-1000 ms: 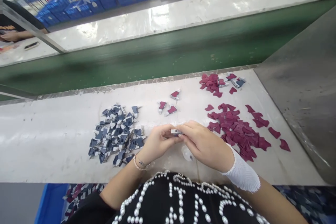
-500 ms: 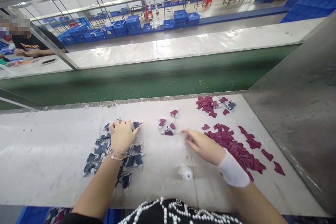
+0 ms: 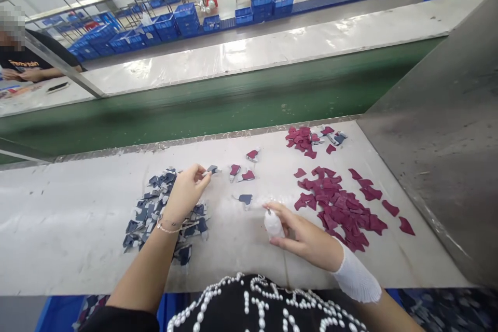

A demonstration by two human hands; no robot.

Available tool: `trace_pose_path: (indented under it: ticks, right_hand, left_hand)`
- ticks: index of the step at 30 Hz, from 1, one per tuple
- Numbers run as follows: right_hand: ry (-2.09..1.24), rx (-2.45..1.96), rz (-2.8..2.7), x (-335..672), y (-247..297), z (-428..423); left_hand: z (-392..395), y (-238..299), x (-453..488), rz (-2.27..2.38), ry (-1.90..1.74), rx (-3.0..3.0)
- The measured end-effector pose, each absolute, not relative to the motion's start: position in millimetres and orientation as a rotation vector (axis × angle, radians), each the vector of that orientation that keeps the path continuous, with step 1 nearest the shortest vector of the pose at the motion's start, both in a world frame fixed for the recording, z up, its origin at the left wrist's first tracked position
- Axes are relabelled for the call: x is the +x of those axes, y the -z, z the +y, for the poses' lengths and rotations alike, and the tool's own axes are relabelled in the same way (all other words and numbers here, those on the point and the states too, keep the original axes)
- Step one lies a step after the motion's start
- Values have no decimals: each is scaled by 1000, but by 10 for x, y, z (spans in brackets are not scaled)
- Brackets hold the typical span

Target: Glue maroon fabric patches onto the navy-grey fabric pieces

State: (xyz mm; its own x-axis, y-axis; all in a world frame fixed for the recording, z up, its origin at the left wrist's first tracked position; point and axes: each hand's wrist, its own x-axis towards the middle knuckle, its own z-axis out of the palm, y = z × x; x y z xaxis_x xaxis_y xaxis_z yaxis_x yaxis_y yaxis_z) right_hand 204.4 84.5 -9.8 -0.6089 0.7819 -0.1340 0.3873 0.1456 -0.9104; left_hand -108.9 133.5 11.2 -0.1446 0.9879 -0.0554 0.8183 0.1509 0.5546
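Left hand: the left hand [image 3: 187, 193] is pinching a navy piece [image 3: 212, 169] between thumb and forefinger, hovering just past the top edge of the navy pile [image 3: 163, 212], with a thin bracelet [image 3: 169, 228] circling the wrist.

Right hand: the right hand [image 3: 301, 231] is closed around a small white bottle [image 3: 273, 224], its forefinger reaching over the bottle's dark-tipped top; a white mesh sleeve [image 3: 356, 280] is covering the wrist.

Loose pieces: a single navy piece [image 3: 245, 199] is lying between the two hands, and three joined navy-and-maroon pieces [image 3: 241, 173] are sitting just above it, apart from both piles.

Maroon pieces: a large maroon pile [image 3: 334, 202] is spreading to the right of the right hand, and a smaller maroon pile [image 3: 301, 140] is lying near the far edge, mixed with a few two-tone pieces.

Surface: a white bench [image 3: 70, 264] is carrying all of these, with a green belt [image 3: 194, 109] running beyond its far edge.

Beyond: a co-worker [image 3: 27, 59] is sitting at the far left with hands resting on another bench, and blue crates [image 3: 175, 26] are stacked across the floor behind.
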Motion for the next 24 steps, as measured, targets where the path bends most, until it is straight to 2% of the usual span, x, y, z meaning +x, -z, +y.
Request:
trace_pose_path:
  ticks: [4,7,9,17,24]
  right_hand:
    - [-1552,-1092,-1931,2227,-41,847]
    - [-1522,-1046,-1830,2353,-127,857]
    - [-1507,-1060,-1788,2427,-192,873]
    - [-1713,-868,-1424,2409,-267,952]
    - [-1683,-902,-1502,2314,-226,981]
  left_hand:
    - [1185,-150,-885,1824,-837,1549]
    - [1087,-126,-651,1442,-1134,1115]
    - [1026,-96,-507,1222,-1191,819]
    - [791,127,-257,1069,-898,830]
    - [760,119,-154,1159,-666,785]
